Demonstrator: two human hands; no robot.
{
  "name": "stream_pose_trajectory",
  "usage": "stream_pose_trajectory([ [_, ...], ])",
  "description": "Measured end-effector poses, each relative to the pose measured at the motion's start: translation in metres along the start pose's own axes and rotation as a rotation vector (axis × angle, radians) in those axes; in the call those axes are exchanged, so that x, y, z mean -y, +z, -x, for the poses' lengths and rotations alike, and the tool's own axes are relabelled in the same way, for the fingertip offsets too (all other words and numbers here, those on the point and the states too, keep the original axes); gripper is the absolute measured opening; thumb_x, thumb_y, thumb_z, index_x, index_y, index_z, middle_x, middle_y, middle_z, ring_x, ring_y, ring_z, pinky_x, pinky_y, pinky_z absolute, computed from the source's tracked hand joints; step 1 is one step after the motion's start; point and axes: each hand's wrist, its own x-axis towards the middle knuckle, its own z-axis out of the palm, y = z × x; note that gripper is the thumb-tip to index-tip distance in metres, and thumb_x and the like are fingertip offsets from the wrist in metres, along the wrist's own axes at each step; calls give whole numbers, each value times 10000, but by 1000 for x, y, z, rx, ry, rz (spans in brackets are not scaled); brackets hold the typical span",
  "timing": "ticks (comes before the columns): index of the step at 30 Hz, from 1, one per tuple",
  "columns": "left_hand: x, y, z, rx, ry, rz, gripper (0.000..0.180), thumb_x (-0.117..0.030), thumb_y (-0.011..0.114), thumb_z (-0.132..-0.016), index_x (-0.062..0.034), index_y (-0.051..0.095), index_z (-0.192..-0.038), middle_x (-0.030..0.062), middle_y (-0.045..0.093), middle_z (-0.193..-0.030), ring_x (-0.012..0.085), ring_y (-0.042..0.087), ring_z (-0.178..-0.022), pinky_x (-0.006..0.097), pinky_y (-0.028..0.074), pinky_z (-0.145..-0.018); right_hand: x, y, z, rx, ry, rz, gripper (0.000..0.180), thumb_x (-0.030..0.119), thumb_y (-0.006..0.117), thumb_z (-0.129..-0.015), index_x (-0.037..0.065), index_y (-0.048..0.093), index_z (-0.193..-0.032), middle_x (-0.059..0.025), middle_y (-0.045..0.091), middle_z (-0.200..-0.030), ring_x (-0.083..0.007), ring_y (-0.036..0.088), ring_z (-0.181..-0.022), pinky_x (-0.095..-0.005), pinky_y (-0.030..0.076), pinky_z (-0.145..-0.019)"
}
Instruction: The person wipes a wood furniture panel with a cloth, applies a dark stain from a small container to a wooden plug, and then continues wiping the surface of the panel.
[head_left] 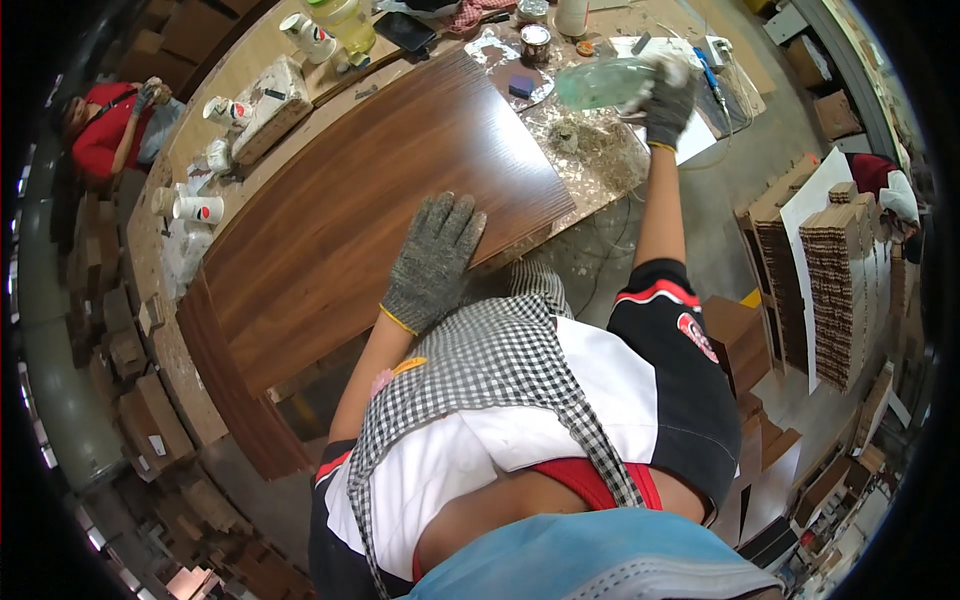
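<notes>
My left hand [432, 258], in a grey knit glove, lies flat near the front edge of a dark brown wood-grain panel [380, 210], fingers stretched out. At the far right of the workbench, my right hand [670, 102], gloved the same way, is wrapped round one end of a see-through green plastic bottle [596, 83]. The bottle lies sideways in the hand, pointing left; whether it touches the bench cannot be told. Below it is a pile of pale shavings or fibres [574, 136]. A small purple-blue block [521, 86] sits between the panel and the bottle.
Paper cups [198, 209] and a stained block [272, 110] line the bench's far left side. An open tin [535, 43], a phone [405, 32] and a blue corded tool [711, 80] lie farther back. Stacked cardboard [840, 290] stands right; another person [108, 125] is at left.
</notes>
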Motion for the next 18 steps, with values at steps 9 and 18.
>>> stream_pose_trajectory([
  [9,-4,7,-7,-5,20,-66,766,-227,797,-794,-47,471,-1464,202,409,-1552,423,354,-1449,575,243,-1225,-99,-16,70,377,790,-1139,457,425,577,-998,45,610,-1251,-120,673,-1121,-297,651,-909,-434,560,-764],
  [18,-18,16,-35,-4,72,-127,572,-167,590,-920,-18,465,-1458,218,416,-1540,423,363,-1447,580,255,-1218,86,-20,24,272,-328,-51,430,390,755,-906,48,670,-1153,-169,707,-1045,-342,682,-967,-447,536,-840],
])
